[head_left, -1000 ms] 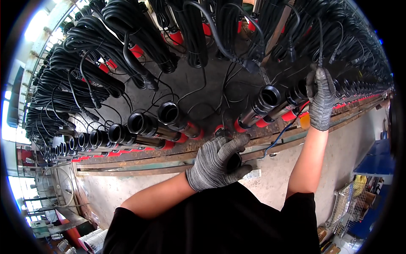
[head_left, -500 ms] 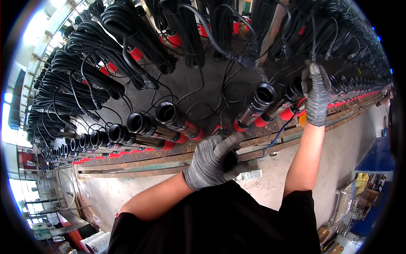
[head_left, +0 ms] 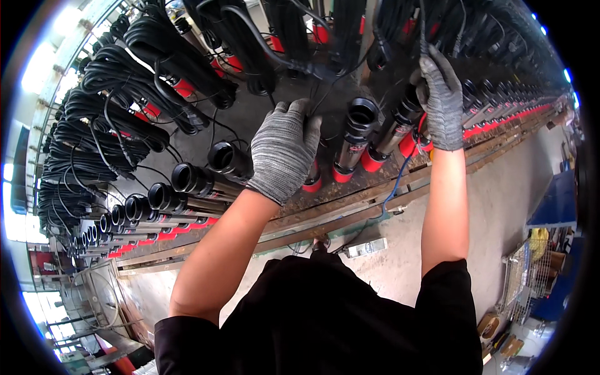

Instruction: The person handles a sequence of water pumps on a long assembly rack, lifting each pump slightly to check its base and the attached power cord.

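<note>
My left hand (head_left: 284, 153), in a grey striped knit glove, is closed over the upper part of a submersible pump that stands in the near row on the bench. The glove hides most of this pump; its red base (head_left: 312, 185) shows below the palm. To its right is another pump (head_left: 357, 134), with a black open-topped collar. My right hand (head_left: 442, 103), gloved alike, is raised at the right, its fingers closed around the lower end of a hanging black cable (head_left: 424, 31). Beside its fingertips stands a black pump top (head_left: 409, 100).
Long rows of similar pumps (head_left: 164, 197) line the bench edge (head_left: 300, 215) on both sides. Coiled black cables (head_left: 115, 69) hang behind them. A blue cord (head_left: 397, 187) loops over the edge below my right hand. A wire basket (head_left: 522, 281) stands at the lower right.
My left hand has moved forward from near my chest to the bench row, bringing the pump upright there. My right hand stays at the cable while the whole view has shifted.
</note>
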Demonstrator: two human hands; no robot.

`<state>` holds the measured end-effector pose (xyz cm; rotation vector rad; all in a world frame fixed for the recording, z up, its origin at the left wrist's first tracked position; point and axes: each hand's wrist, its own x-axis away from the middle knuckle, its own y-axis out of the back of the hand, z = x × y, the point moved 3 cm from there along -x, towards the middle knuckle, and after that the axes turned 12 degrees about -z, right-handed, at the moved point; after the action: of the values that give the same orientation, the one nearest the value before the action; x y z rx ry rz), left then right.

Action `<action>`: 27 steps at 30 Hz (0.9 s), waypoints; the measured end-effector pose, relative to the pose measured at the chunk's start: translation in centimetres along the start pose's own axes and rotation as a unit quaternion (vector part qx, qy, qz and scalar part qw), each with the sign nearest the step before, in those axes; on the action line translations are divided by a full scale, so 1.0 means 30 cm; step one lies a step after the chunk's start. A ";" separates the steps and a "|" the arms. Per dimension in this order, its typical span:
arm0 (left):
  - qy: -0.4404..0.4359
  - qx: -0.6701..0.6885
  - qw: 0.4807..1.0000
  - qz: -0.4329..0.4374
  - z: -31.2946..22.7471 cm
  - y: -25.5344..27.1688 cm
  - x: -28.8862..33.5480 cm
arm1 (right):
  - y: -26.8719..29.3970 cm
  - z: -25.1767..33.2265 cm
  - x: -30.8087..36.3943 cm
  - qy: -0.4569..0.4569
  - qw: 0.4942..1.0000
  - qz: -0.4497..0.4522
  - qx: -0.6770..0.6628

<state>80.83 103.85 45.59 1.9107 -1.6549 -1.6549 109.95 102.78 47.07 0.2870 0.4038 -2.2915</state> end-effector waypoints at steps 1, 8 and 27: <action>-0.012 -0.009 1.000 -0.002 -0.010 -0.007 0.005 | 0.005 -0.005 -0.005 0.000 1.000 0.005 -0.023; -0.039 0.026 0.999 0.005 0.038 0.000 0.030 | 0.049 0.140 0.126 -0.002 0.997 0.063 0.043; -0.135 0.312 0.813 0.472 -0.341 0.115 1.149 | 0.271 0.804 1.061 -0.011 0.963 0.202 -0.176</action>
<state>79.66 71.09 30.42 0.6139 -2.8306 -1.0168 92.56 67.39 57.35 0.1474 0.6649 -1.7842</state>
